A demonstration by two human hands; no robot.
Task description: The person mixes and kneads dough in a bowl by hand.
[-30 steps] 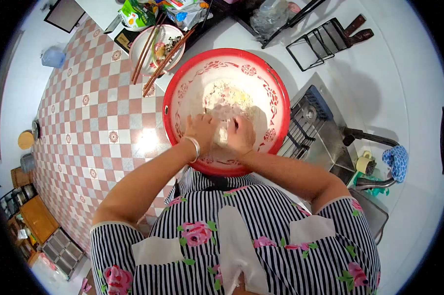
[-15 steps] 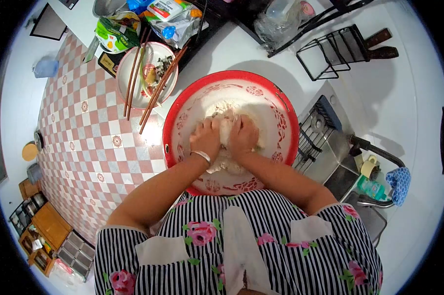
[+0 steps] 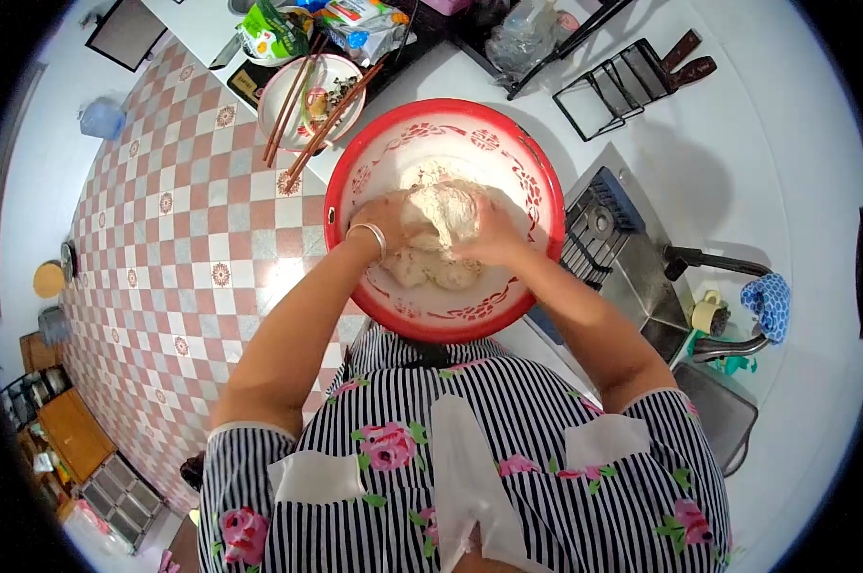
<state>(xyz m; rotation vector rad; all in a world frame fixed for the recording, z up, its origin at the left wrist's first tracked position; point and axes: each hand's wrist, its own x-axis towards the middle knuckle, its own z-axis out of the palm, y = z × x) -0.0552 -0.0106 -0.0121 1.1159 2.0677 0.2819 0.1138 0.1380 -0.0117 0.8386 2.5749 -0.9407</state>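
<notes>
A pale, lumpy mass of dough (image 3: 443, 212) sits in a white enamel basin (image 3: 551, 201) with a wide red rim and red printed patterns. Around its left side curves my left hand (image 3: 389, 222), with a white bangle on the wrist. My right hand (image 3: 492, 234) grips the opposite side. Both sets of fingertips are partly hidden against the dough. Softer lumps lie in the basin just below my hands, and loose flour shows along the dough's far edge.
Left of the basin, a plate (image 3: 269, 100) holds chopped food, with brown chopsticks (image 3: 331, 124) across it. Behind it stand food packets (image 3: 277, 31). A black knife rack (image 3: 618, 91) is at the far right, above a sink with a faucet (image 3: 713, 260).
My hands have gone from pressing down on top of the dough to holding it from both sides. The dough looks lifted and folded, and the camera view has shifted.
</notes>
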